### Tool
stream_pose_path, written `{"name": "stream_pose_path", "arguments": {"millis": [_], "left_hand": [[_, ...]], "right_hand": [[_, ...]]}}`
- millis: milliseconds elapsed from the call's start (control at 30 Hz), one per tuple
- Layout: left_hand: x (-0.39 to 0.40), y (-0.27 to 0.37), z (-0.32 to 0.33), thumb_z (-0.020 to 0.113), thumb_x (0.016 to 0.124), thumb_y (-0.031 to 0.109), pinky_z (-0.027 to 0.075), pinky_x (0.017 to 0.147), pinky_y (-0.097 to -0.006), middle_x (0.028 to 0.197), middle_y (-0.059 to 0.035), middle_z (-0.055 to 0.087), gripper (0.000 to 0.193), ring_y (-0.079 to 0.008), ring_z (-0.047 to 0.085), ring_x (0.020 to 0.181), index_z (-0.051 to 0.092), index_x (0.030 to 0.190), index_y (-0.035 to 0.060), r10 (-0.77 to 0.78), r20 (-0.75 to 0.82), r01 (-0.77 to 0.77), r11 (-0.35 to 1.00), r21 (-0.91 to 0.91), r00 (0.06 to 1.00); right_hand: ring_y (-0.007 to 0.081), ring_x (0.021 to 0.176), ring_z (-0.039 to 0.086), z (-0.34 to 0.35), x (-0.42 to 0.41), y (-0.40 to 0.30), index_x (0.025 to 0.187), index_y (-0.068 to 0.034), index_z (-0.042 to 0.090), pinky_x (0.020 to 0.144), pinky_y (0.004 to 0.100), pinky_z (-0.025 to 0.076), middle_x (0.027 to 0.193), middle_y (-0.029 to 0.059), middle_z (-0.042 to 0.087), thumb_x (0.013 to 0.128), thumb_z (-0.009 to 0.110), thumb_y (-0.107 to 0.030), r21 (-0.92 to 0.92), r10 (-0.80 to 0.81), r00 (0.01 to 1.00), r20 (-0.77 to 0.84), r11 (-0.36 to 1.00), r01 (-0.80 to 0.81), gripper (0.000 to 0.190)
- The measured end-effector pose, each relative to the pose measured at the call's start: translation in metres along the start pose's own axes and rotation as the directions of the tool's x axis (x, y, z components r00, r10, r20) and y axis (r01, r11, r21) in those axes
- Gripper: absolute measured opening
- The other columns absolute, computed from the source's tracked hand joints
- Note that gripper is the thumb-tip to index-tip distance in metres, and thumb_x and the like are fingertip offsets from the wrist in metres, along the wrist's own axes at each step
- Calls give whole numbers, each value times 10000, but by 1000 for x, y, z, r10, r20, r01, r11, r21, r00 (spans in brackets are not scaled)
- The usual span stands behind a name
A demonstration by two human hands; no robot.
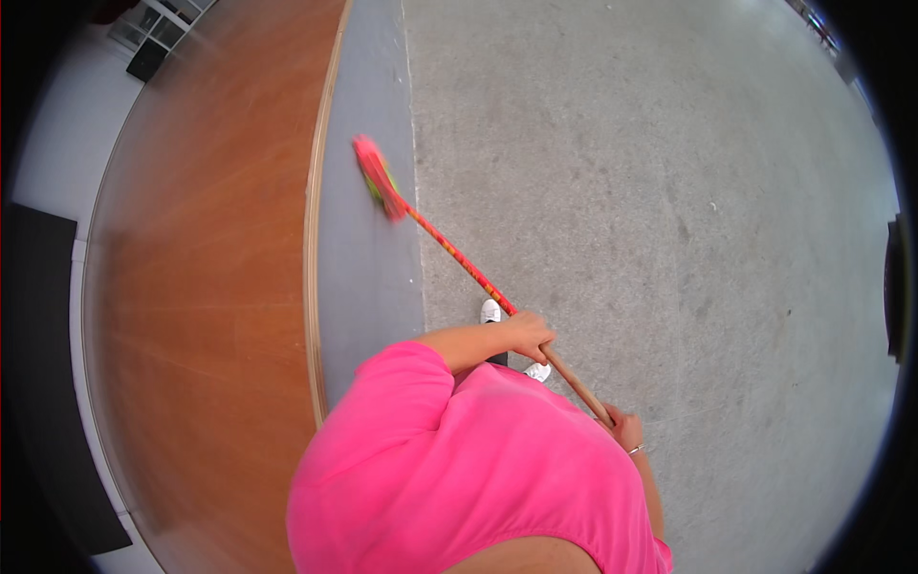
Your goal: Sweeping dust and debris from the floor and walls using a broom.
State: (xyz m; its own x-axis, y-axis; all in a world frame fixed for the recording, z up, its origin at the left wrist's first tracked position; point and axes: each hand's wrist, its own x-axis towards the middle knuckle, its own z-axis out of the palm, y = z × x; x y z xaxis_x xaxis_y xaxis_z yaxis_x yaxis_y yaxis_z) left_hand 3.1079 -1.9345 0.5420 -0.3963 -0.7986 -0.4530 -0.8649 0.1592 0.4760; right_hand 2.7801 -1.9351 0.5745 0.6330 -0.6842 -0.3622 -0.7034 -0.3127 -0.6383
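Observation:
A long broom crosses the view diagonally, its red-and-yellow patterned handle [459, 257] turning to bare wood near the grip end. My left hand [529, 336] is closed around the middle of the handle. Lower right, near my hip, my right hand [622, 427] grips the wooden end, with a bracelet [636, 450] on that wrist. The broom head [379, 176], with pink-red and green bristles, is blurred and lies over a blue-grey strip [369, 280]; whether it touches the strip, I cannot tell.
Left of the strip runs the pale edge [313, 215] of a brown wooden surface [208, 287]. A grey speckled floor [645, 215] spreads on the right. My white shoes [490, 311] stand close to the strip. A black panel [57, 380] is at the far left, beside a white wall.

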Motion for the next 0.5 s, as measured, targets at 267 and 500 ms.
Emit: {"name": "stream_pose_path", "arguments": {"millis": [267,500], "left_hand": [[-5,18,-14,656,668,422,454,630,-438,689,-91,610,308,-287,612,729,602,747,130,24,-262,40,972,233,965],[-34,-9,-70,640,669,307,423,706,-415,710,-67,624,175,-276,608,762,620,725,143,1,-268,51,981,188,963]], "right_hand": [[332,636,616,28,9,28,952,-130,658,579,412,482,691,151,626,728,673,-338,-17,110,992,-67,994,-111,307],[330,636,617,-2,22,-50,944,-107,656,581,407,484,680,163,622,717,684,-357,139,146,989,-18,980,-142,339]]}}
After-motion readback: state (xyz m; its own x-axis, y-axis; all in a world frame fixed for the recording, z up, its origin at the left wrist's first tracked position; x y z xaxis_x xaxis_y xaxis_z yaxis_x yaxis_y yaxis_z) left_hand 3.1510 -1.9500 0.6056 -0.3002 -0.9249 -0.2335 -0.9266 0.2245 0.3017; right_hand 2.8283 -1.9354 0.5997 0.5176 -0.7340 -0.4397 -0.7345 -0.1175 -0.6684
